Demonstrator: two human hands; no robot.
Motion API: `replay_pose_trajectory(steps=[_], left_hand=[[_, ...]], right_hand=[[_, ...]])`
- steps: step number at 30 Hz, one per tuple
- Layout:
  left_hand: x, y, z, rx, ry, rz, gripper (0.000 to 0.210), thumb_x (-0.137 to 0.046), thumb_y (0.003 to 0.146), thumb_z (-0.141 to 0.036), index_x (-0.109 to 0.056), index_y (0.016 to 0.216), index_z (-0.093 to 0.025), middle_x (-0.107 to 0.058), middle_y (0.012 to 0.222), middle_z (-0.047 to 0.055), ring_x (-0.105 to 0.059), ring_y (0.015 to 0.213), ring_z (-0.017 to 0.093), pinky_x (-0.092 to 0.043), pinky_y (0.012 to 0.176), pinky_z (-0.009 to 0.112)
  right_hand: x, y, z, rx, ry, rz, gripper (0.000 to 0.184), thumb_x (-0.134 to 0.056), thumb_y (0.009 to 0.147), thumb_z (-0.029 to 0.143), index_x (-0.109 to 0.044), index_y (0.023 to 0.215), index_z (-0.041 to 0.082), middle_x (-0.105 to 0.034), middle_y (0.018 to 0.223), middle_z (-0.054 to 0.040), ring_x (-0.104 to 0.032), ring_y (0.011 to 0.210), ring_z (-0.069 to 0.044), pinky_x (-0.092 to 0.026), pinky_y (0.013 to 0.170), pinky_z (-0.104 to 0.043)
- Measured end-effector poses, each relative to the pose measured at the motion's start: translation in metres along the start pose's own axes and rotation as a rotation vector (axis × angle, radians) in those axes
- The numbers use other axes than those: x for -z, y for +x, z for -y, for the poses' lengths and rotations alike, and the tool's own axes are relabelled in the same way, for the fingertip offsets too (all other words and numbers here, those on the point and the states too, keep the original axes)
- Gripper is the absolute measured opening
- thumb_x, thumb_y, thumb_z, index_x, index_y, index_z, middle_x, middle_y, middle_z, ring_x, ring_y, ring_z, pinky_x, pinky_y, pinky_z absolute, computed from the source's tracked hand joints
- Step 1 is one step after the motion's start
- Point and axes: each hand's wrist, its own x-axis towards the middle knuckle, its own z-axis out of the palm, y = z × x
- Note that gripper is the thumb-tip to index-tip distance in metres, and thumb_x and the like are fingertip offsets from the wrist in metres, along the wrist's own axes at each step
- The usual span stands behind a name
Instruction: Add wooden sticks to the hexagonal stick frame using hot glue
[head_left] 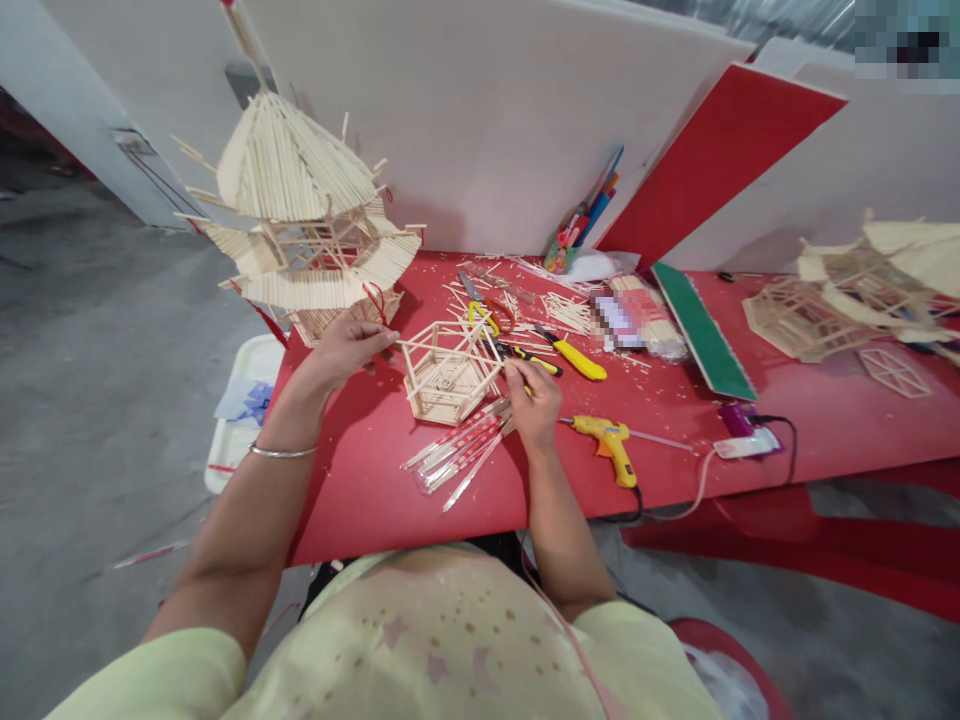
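A small hexagonal frame of thin wooden sticks (442,410) stands on the red table in front of me, with short posts around a woven-looking base. Across its upper near side runs a thin wooden stick (454,354). My left hand (351,348) pinches this stick's left end, just beside the frame. At the right end, my right hand (534,402) is closed with thumb and fingertips on the stick. Whether the stick touches the posts I cannot tell. Several plastic-wrapped stick packs (457,455) lie just below the frame, near my right wrist.
A large stick pagoda (300,200) rises behind my left hand. Scissors (484,312), a yellow-handled knife (577,358) and loose sticks lie beyond the frame. A yellow glue gun (611,440) with a cord lies right of my right hand. A green board (705,335) stands farther right.
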Motion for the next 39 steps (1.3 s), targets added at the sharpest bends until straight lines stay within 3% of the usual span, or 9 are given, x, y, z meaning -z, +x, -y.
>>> replay_pose_trajectory(steps=[39], left_hand=[[-0.0026,-0.0019,-0.0053,0.027,-0.011,-0.025,0.038,-0.082,0.070,-0.051,-0.076,0.078,-0.015,-0.075,0.068,0.008,-0.068,0.059,0.016,-0.048,0.047,0.020]], right_hand=[[-0.0005,-0.0007,-0.0009,0.010,0.035,-0.003,0.019,-0.064,0.101,0.035,-0.079,0.105,0.025,-0.078,0.099,-0.0054,-0.072,0.092,-0.019,-0.057,0.087,-0.034]])
